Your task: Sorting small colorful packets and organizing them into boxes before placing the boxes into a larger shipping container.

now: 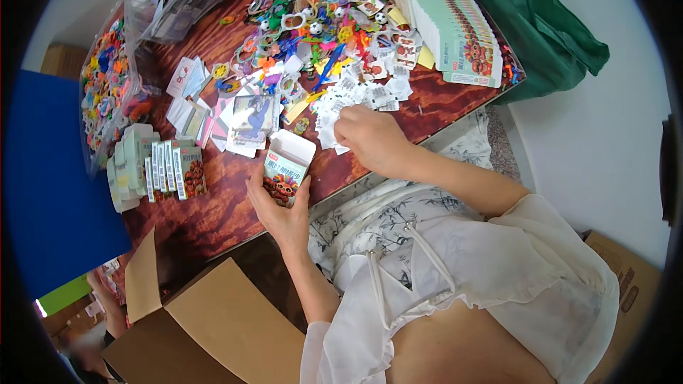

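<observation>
The left hand [277, 213] has fingers around a small open carton [288, 164]. The right hand [373, 141] bunches its fingers at white slips [363, 94]; I can't tell if they hold one.

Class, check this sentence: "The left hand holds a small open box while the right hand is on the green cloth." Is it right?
Not quite. The head view shows the right hand at the small white squares; the left hand does hold a small open box.
</observation>
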Action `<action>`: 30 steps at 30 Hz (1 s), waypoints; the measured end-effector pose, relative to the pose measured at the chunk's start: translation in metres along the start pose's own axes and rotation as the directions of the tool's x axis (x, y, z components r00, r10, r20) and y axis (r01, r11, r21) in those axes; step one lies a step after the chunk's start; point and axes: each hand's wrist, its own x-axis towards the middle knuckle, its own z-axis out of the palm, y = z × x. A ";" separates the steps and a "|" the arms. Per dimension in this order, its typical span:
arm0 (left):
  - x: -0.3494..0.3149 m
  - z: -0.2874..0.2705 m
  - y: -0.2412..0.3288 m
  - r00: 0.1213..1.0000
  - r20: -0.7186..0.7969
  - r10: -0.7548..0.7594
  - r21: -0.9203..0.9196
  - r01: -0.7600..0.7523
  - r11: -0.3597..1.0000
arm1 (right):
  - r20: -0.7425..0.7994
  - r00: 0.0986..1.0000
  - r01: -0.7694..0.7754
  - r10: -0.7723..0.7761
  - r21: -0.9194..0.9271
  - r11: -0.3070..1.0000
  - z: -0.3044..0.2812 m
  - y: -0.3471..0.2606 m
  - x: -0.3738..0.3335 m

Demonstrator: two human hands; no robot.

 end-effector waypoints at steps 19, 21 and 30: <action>0.006 0.017 0.030 0.986 0.162 0.037 -0.035 -0.032 0.999 | 0.066 0.954 -0.273 0.293 0.598 0.754 -0.056 0.031 0.040; 0.007 0.021 0.030 0.982 0.183 -0.040 -0.190 0.076 0.979 | 0.125 0.971 -0.239 0.206 0.615 0.751 -0.041 0.008 0.040; 0.006 0.021 0.028 0.979 0.200 -0.041 -0.230 0.088 0.969 | 0.013 0.999 0.043 -0.046 0.191 0.981 -0.007 -0.028 0.035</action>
